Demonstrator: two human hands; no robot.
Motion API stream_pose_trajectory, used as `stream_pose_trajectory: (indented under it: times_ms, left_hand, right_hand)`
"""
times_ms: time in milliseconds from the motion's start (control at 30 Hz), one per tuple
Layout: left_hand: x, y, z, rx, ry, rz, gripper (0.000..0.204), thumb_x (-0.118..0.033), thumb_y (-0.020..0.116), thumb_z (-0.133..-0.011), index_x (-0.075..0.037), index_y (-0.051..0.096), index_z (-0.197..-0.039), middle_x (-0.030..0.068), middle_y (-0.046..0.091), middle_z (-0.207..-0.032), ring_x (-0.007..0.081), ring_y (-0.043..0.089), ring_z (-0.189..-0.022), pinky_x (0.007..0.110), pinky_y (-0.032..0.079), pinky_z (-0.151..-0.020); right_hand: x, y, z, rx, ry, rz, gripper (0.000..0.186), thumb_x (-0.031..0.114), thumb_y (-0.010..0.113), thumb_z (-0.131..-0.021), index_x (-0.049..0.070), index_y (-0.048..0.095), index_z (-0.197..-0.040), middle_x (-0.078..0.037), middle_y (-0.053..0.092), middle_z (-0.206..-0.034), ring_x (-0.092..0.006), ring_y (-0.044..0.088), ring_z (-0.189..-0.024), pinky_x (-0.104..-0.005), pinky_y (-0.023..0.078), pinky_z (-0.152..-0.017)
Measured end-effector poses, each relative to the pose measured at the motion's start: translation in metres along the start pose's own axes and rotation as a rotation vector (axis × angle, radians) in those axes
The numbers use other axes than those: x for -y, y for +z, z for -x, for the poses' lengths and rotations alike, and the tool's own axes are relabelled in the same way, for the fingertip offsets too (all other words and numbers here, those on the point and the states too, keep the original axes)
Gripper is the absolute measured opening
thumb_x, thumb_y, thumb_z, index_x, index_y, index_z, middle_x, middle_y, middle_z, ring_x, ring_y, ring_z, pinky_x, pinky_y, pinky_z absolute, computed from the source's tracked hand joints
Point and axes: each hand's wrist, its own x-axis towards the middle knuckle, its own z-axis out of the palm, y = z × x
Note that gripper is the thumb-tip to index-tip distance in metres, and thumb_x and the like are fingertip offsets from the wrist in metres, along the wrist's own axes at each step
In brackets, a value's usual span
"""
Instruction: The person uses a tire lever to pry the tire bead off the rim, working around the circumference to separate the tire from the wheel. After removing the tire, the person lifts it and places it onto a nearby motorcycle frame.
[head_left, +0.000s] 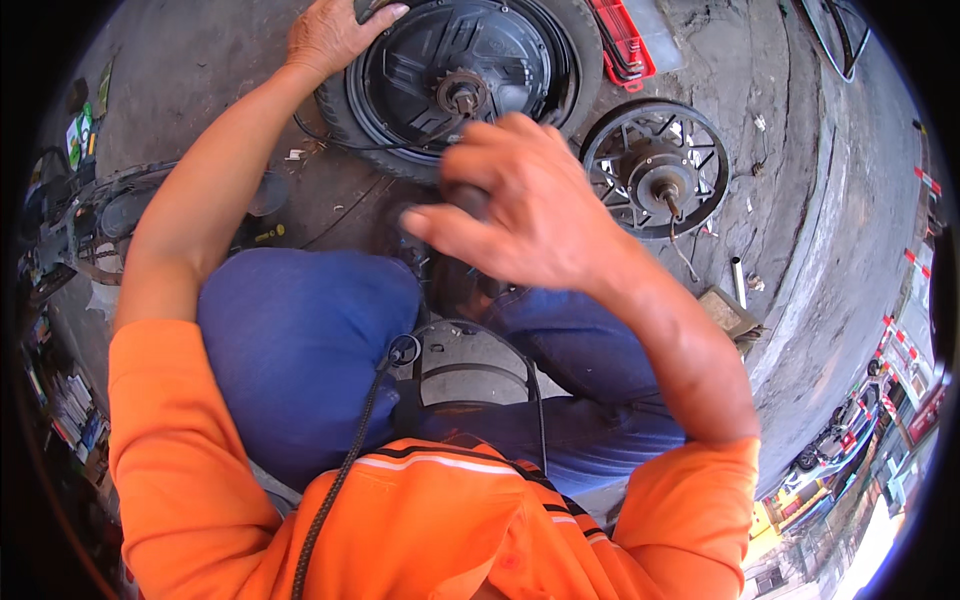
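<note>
A large wheel with a black tyre and a dark hub motor (425, 62) lies in front of me, its axle and small sprocket facing up. My left hand (330, 38) grips the tyre's far left side, thumb stretched toward the rim and the other fingers mostly hidden. Just on the near side of that wheel, my right hand (525, 200) hovers, blurred by motion. Its thumb points left, apart from the curled fingers; something dark shows between them, and whether it is held is unclear. A cable runs from the axle over the tyre's near side.
Right of the large wheel lies a smaller spoked motor wheel (705, 160) with its axle up. Beyond it is a red case of hex keys (628, 50). Dark frame parts (125, 215) lie at left. A short white tube (739, 282) and a block (728, 315) are at right.
</note>
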Motion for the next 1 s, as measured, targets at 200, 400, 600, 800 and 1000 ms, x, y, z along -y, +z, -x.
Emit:
stream_pose_trajectory:
  times_ms: [200,400,600,800,1000]
  left_hand:
    - [0.007,0.002,0.001,0.017,-0.053,-0.122,0.082,-0.052,0.074,-0.084,-0.019,0.041,-0.152,0.0222,0.062,-0.131,0.0432,0.062,-0.118,0.050,0.051,-0.099]
    - [0.028,0.012,0.002,-0.015,0.014,-0.052,0.081,-0.047,0.074,-0.085,-0.014,0.040,-0.151,0.0235,0.060,-0.135,0.0432,0.060,-0.122,0.050,0.050,-0.102]
    - [0.039,0.020,0.001,-0.043,0.052,0.026,0.081,-0.039,0.076,-0.085,-0.010,0.040,-0.150,0.0250,0.058,-0.136,0.0434,0.058,-0.123,0.048,0.049,-0.104]
    - [0.035,0.018,0.001,-0.048,0.025,-0.038,0.080,-0.041,0.075,-0.085,-0.009,0.041,-0.150,0.0256,0.058,-0.135,0.0430,0.058,-0.124,0.048,0.049,-0.103]
    - [0.034,0.014,0.002,-0.039,0.029,-0.023,0.080,-0.040,0.074,-0.086,-0.010,0.040,-0.151,0.0242,0.059,-0.136,0.0426,0.059,-0.123,0.048,0.048,-0.104]
  right_hand:
    - [-0.011,-0.034,0.067,-0.039,-0.115,-0.095,0.018,0.011,0.073,-0.077,0.001,0.064,-0.090,-0.014,0.065,-0.100,-0.0410,0.062,-0.111,-0.0476,0.050,-0.096]
    - [-0.024,-0.050,0.127,0.002,0.043,0.013,0.026,-0.002,0.066,-0.075,0.000,0.068,-0.101,-0.019,0.065,-0.121,-0.0441,0.058,-0.125,-0.0487,0.050,-0.103]
    - [-0.054,-0.049,0.188,-0.080,0.314,0.288,0.057,-0.010,0.057,-0.083,0.003,0.059,-0.139,-0.025,0.054,-0.143,-0.0418,0.059,-0.125,-0.0424,0.050,-0.102]
    - [-0.023,-0.047,0.159,0.131,0.544,0.581,0.060,-0.001,0.056,-0.088,0.009,0.050,-0.147,-0.017,0.061,-0.118,-0.0359,0.069,-0.093,-0.0441,0.059,-0.073]
    - [-0.020,0.000,0.135,0.183,0.668,0.856,0.041,0.012,0.061,-0.089,0.005,0.046,-0.126,-0.014,0.066,-0.091,-0.0353,0.069,-0.067,-0.0470,0.055,-0.057]
